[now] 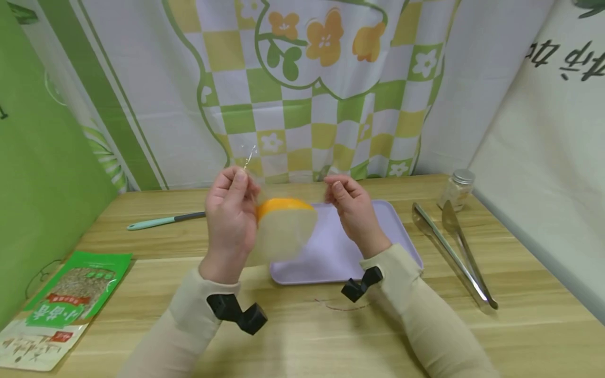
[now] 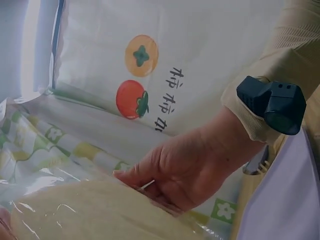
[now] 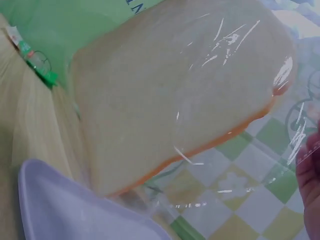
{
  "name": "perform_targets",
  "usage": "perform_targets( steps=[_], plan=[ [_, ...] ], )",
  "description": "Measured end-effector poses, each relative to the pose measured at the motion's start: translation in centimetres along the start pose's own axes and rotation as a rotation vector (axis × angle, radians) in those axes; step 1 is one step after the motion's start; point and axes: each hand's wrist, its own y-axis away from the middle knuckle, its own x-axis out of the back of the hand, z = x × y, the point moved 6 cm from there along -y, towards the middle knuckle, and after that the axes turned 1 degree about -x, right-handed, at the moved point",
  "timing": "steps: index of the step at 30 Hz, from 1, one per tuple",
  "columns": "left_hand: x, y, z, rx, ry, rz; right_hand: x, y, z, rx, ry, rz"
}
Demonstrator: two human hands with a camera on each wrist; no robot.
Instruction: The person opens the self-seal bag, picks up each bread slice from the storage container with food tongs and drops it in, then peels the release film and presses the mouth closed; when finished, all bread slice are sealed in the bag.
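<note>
A slice of bread [image 1: 285, 231] with an orange crust hangs inside a clear plastic bag [image 3: 292, 145], above the lilac tray [image 1: 326, 270]. My left hand [image 1: 231, 215] pinches the bag between thumb and fingers on the left, and a crinkled bit of film stands up over the fingertips. On the opposite side, my right hand [image 1: 352, 210] pinches the bag's edge with curled fingers, as the left wrist view also shows. The pale face of the bread [image 3: 175, 100] fills most of the right wrist view. The tray lies partly hidden behind bread and hands.
Metal tongs [image 1: 454, 257] lie right of the tray, below a silver-lidded glass jar [image 1: 457, 189]. To the left are a mint-handled utensil [image 1: 151, 223], its far end hidden, and a green-and-white food packet [image 1: 66, 310]. A thin reddish strand [image 1: 347, 309] lies in front of the tray.
</note>
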Motion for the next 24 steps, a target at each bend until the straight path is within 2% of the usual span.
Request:
perform_targets(
  steps=[3, 8, 16, 20, 24],
  plan=[
    [0.2, 0.0, 0.0, 0.014, -0.022, -0.012, 0.2, 0.1, -0.6, 0.038, -0.060, 0.030],
    [1.5, -0.3, 0.2, 0.022, -0.143, -0.004, 0.7, 0.0, -2.2, 0.112, -0.055, 0.046],
    [4.1, -1.2, 0.1, -0.081, -0.397, -0.060, 0.7, -0.2, -4.9, 0.227, 0.138, -0.022],
    [5.1, -1.5, -0.2, -0.084, -0.518, -0.100, 0.4, -0.1, -5.8, 0.243, 0.199, -0.073],
    [5.3, -1.6, -0.2, -0.075, -0.592, -0.168, 0.5, 0.1, -6.4, 0.244, 0.221, -0.101]
  ],
)
